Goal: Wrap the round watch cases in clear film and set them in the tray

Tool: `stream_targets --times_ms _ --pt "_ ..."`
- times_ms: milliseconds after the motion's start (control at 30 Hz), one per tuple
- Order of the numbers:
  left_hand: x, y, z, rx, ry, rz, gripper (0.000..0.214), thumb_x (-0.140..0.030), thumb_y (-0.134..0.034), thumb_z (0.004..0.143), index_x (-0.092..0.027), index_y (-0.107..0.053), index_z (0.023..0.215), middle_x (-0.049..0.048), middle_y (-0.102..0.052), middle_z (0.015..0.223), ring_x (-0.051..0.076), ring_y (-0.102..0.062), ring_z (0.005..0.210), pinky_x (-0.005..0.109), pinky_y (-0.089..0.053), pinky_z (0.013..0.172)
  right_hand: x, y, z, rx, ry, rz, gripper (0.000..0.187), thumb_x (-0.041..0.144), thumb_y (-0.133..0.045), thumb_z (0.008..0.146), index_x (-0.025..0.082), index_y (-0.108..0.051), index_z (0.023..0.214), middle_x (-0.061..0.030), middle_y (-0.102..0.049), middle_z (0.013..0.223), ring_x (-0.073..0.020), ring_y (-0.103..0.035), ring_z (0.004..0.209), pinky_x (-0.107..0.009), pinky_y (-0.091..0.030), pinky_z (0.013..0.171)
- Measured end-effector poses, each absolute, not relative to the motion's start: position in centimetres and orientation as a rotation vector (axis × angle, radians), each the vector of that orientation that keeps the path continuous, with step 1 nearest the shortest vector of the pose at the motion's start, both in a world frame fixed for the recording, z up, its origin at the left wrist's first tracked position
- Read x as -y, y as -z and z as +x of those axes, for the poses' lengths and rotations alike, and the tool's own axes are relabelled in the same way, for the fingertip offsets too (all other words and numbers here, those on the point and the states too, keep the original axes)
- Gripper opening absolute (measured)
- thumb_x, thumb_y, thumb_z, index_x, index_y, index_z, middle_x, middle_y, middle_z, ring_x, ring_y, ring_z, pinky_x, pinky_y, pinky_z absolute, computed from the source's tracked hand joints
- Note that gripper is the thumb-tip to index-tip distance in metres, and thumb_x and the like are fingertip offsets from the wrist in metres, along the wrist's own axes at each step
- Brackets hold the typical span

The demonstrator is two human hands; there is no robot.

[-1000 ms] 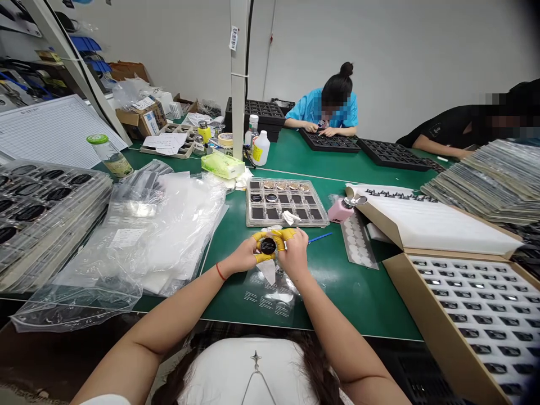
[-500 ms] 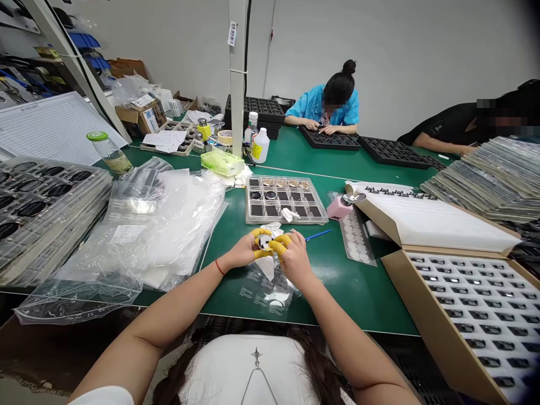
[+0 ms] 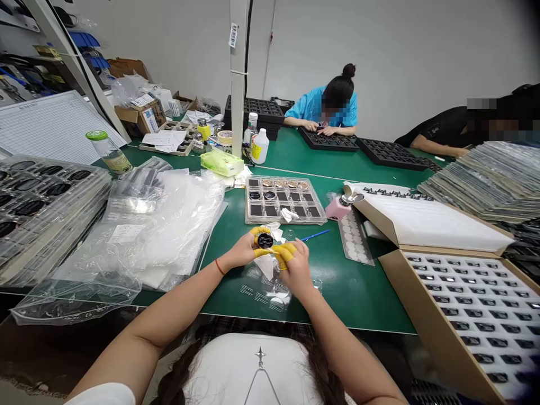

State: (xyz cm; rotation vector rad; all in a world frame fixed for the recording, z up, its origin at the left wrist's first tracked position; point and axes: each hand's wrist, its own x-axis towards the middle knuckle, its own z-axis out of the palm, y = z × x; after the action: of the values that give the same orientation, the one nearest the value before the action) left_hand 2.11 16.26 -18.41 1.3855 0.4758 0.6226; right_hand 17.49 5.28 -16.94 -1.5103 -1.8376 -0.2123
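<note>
Tightly pinched by left hand (image 3: 239,251), round black disc (image 3: 265,241), pale rim, yellow finger cots (image 3: 258,230), right hand (image 3: 297,271) curled just beside

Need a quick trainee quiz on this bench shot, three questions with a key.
1. True or false: the red cord is on the right wrist.
2. What does the left hand hold?
A) a round black-faced disc
B) a pink pump bottle
C) a blue brush
3. Fill in the blank: the finger cots on the right hand are ____.

Key: 1 false; 2 A; 3 yellow.
</note>
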Motion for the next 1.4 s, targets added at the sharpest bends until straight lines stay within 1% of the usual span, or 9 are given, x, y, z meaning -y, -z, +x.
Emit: stream_targets --times_ms 167,333,433,533,667,767,867,1033,1400 --pt "-16.0 18.0 2.1 -0.465 -0.582 1.328 0.054 -0.025 -0.074 0.069 -0.021 -0.045 0.114 0.003 -0.063 0.091 0.019 -0.066 0.089 0.039 -0.049 0.087 -2.9 17.8 24.4 1.175 0.064 -1.874 0.034 0.032 -0.042 0.087 0.017 -0.055 0.115 -0.0118 -0.062 0.105 -0.0249 -0.055 0.095 -0.043 -0.042 0.086" --pt "-15.7 17.9 2.2 -0.51 -0.592 1.372 0.055 -0.027 -0.075 0.068 -0.022 -0.048 0.116 0.0033 -0.065 0.087 0.02 -0.066 0.083 0.037 -0.051 0.082 -1.6 19.0 28.7 1.086 0.041 -2.351 0.039 0.033 -0.045 0.079 0.008 -0.065 0.102 -0.0229 -0.059 0.106 -0.038 -0.048 0.103 -0.056 -0.037 0.086" --pt "-15.3 17.7 2.4 -0.532 -0.595 1.408 0.057 -0.028 -0.075 0.067 -0.021 -0.049 0.118 0.0042 -0.066 0.087 0.019 -0.066 0.079 0.035 -0.051 0.078 -3.0 17.7 25.4 1.302 0.04 -2.09 0.037 0.034 -0.042 0.084 0.015 -0.065 0.106 -0.0168 -0.06 0.107 -0.0316 -0.048 0.106 -0.051 -0.037 0.091" --pt "-15.2 17.5 2.4 -0.529 -0.608 1.404 0.064 -0.029 -0.075 0.067 -0.021 -0.048 0.124 0.0068 -0.068 0.094 0.021 -0.066 0.082 0.034 -0.051 0.077 -6.1 15.9 20.2 1.544 -0.342 -1.759 0.038 0.031 -0.044 0.086 0.021 -0.056 0.12 -0.008 -0.063 0.097 -0.0219 -0.055 0.092 -0.039 -0.043 0.084" --pt "-16.4 17.7 2.0 -0.615 -0.683 1.335 0.083 -0.031 -0.073 0.071 -0.018 -0.028 0.139 0.0088 -0.071 0.092 0.023 -0.068 0.085 0.035 -0.051 0.079 -12.7 13.6 17.3 1.63 -0.558 -1.665 0.04 0.024 -0.051 0.082 0.019 -0.052 0.122 0.0003 -0.058 0.077 -0.0145 -0.054 0.072 -0.028 -0.045 0.069" --pt "-17.7 18.0 1.6 -0.773 -0.738 1.316 0.076 -0.037 -0.065 0.077 -0.013 -0.028 0.138 0.0084 -0.073 0.08 0.021 -0.068 0.082 0.034 -0.049 0.077 -19.6 11.8 18.7 1.553 -0.439 -1.815 0.032 0.024 -0.046 0.088 0.014 -0.052 0.117 0.0011 -0.056 0.076 -0.0107 -0.052 0.066 -0.023 -0.043 0.063" --pt "-18.1 18.2 1.5 -0.811 -0.72 1.321 0.061 -0.042 -0.06 0.079 -0.009 -0.042 0.128 0.0101 -0.074 0.079 0.021 -0.068 0.08 0.032 -0.048 0.076 -26.5 10.5 19.9 1.541 -0.344 -1.902 0.031 0.022 -0.042 0.092 0.009 -0.048 0.12 -0.0027 -0.058 0.082 -0.0106 -0.054 0.071 -0.026 -0.044 0.068" --pt "-17.5 18.1 2.0 -0.786 -0.64 1.346 0.057 -0.042 -0.061 0.078 -0.009 -0.048 0.122 0.0102 -0.074 0.076 0.023 -0.069 0.078 0.033 -0.048 0.074 -33.6 11.1 19.2 1.68 -0.302 -2.026 0.028 0.033 -0.053 0.09 0.016 -0.055 0.113 -0.0066 -0.059 0.109 -0.0166 -0.059 0.091 -0.036 -0.052 0.078" --pt "-18.1 17.9 2.2 -0.871 -0.595 1.298 0.066 -0.049 -0.065 0.072 -0.01 -0.048 0.122 0.0099 -0.074 0.08 0.023 -0.069 0.082 0.034 -0.049 0.081 -33.5 11.3 22.8 1.7 -0.229 -2.36 0.031 0.034 -0.056 0.088 0.015 -0.056 0.113 -0.0086 -0.056 0.117 -0.0209 -0.056 0.102 -0.042 -0.048 0.087"
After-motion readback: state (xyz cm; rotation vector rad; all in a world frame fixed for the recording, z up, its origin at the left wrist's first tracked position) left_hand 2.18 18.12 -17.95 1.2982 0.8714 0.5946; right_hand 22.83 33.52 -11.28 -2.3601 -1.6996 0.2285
